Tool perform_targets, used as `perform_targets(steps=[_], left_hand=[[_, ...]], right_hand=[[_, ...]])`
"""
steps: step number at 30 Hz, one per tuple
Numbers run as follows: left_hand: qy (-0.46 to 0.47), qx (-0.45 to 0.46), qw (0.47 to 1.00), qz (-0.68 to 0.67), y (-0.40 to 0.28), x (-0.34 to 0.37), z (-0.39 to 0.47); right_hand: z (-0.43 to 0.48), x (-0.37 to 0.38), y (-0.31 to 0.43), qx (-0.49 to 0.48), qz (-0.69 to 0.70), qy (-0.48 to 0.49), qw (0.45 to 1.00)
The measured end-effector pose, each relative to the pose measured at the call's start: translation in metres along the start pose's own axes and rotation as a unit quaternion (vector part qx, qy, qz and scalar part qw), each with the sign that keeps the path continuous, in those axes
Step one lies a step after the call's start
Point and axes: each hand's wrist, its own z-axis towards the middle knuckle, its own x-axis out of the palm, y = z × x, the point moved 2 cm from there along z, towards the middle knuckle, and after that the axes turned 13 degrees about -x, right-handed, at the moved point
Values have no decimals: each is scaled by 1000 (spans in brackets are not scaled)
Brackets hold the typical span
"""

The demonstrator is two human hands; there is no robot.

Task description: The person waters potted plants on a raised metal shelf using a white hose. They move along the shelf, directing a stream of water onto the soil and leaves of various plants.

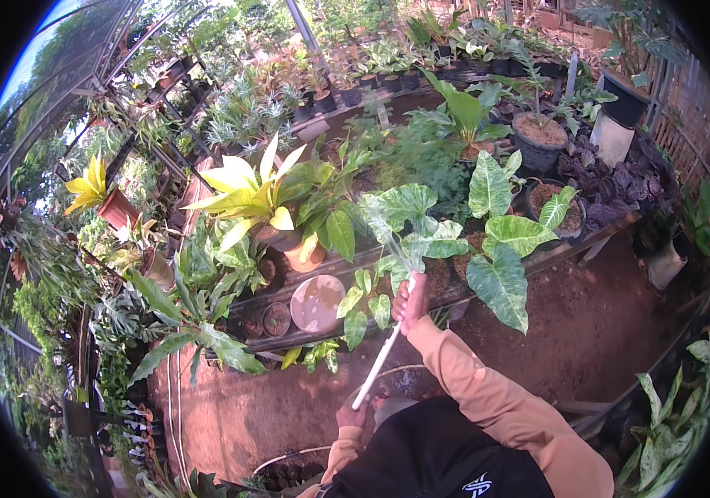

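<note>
A pale hose (377, 366) runs slantwise between my two hands. My right hand (415, 297) is closed around its outlet end, over the near edge of the plant bench. Water (401, 249) sprays from that end onto the variegated leaves (436, 239) of a potted plant. Lower down and nearer my body, my left hand (353, 412) is wrapped around the other visible stretch of the hose. Left of my right hand stand a round pinkish pot or disc (317, 304) and a small pot with a seedling (276, 319).
Potted plants crowd the bench, among them a yellow-leaved plant (246, 199), a grey pot (539, 142) and purple-leaved plants (610, 174). Behind is another row of black pots (392, 82). A thin hose (292, 455) lies on the brown ground (224, 423). Striped-leaved plants (684, 398) stand at the right.
</note>
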Motion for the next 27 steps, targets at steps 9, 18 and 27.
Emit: perform_targets(steps=[9, 18, 27], left_hand=[[15, 0, 1000, -10, -11, -2, 1], [67, 11, 996, 57, -21, 16, 6], [91, 20, 995, 39, -16, 39, 11]], right_hand=[[8, -11, 2, -20, 24, -27, 999], [28, -51, 31, -85, 5, -138, 987], [21, -54, 59, -115, -23, -142, 983]])
